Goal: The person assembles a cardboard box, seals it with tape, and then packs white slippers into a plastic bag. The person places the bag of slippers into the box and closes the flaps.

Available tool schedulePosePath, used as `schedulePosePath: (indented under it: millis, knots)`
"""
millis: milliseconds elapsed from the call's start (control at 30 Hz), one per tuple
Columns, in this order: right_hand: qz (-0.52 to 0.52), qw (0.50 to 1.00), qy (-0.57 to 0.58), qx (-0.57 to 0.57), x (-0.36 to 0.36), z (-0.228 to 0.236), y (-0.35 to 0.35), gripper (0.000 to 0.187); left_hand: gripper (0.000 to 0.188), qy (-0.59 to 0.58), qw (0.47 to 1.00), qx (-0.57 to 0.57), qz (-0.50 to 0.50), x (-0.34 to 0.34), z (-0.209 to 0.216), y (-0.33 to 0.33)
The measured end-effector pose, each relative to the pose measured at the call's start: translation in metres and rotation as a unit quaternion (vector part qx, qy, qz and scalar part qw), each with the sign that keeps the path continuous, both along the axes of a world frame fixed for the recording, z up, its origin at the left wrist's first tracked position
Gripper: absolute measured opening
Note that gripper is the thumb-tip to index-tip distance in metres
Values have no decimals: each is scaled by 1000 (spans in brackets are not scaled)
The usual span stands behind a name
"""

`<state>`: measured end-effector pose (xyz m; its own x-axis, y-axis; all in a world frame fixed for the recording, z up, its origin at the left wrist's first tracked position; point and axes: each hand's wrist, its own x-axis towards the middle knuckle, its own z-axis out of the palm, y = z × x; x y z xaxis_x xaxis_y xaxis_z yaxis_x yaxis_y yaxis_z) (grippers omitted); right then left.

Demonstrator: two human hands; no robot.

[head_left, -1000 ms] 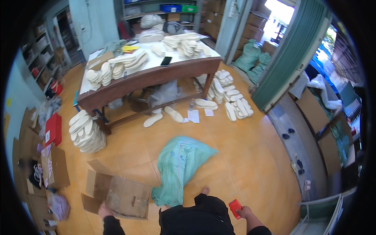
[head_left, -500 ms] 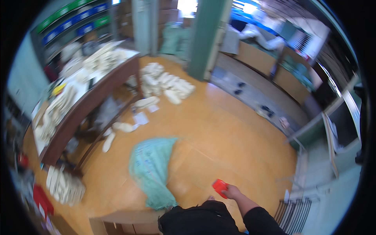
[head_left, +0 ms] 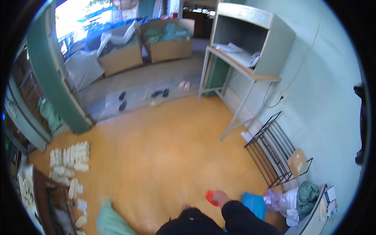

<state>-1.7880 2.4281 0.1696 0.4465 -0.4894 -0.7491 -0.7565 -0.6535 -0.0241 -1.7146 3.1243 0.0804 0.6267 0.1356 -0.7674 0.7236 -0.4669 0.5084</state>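
Note:
My right hand point(head_left: 221, 197) reaches out over the floor from a black sleeve, its fingers closed round a small bright red object point(head_left: 211, 198) whose kind I cannot make out. My left hand does not show. To my left on the floor lies a green woven sack point(head_left: 111, 220), partly cut off by the lower edge. A blue bag point(head_left: 253, 204) lies to the right of my forearm.
Pale shoe-shaped bundles point(head_left: 76, 154) lie by a table point(head_left: 40, 196) at the left. A black metal rack point(head_left: 270, 152) with a cardboard box point(head_left: 297, 162) stands along the right wall, below a grey cabinet on a stand point(head_left: 250, 72). Sandals point(head_left: 122, 100) rest at the doorway.
My view has swung to the right, bringing the rack, cabinet and blue bag into sight. The green sack and table now sit further left. The red object stays in my right hand.

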Motion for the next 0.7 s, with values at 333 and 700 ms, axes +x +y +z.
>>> schedulePosePath:
  millis: [333, 700]
  knots:
    - [31, 999, 14, 25, -21, -19, -141, 53, 34, -11, 933, 30, -358, 239, -23, -324]
    - [-442, 862, -131, 213, 236, 39, -257, 37, 29, -117, 888, -5, -444, 486, 23, -557]
